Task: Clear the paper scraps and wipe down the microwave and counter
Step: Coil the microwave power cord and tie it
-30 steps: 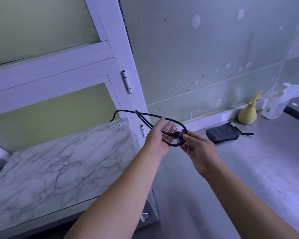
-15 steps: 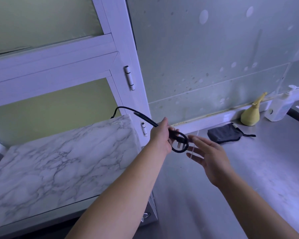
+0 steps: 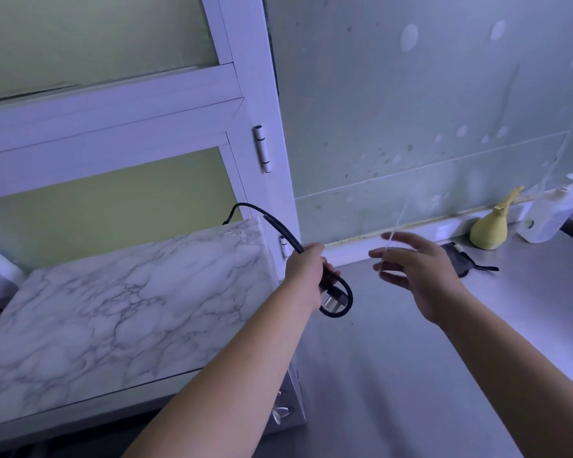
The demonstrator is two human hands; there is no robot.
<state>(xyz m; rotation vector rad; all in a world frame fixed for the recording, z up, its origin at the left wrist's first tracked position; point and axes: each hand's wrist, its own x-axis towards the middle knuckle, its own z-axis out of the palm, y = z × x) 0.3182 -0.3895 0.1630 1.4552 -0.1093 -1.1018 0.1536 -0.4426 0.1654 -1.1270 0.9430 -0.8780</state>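
Black cord runs from behind the marble-patterned microwave over its rear corner and into the left hand, whose grip is closed around the gathered loop, with the plug dangling just below the fist. The right hand hangs open and empty above the desk, fingers spread, with a thin pale strand, perhaps a tie, faintly showing near its fingertips; what it is cannot be told for sure.

The step in hand looks like getting the cord out of the way so that the microwave top and the desk beside it can be wiped. To do it well, the person should keep the loop small and lay it on or behind the microwave, where it will not slide back down over the side. The plug prongs should stay dry, so the cord belongs away from any surface about to be dampened. Pulling hard is unwise: the cord bends sharply over the corner and could drag the microwave.

No paper scraps show here. A dark cloth pouch, a yellow bundle and a pump bottle sit near the wall on the desk, well apart from the microwave; they would need lifting for a full wipe. The free right hand is best placed to fetch a cloth.
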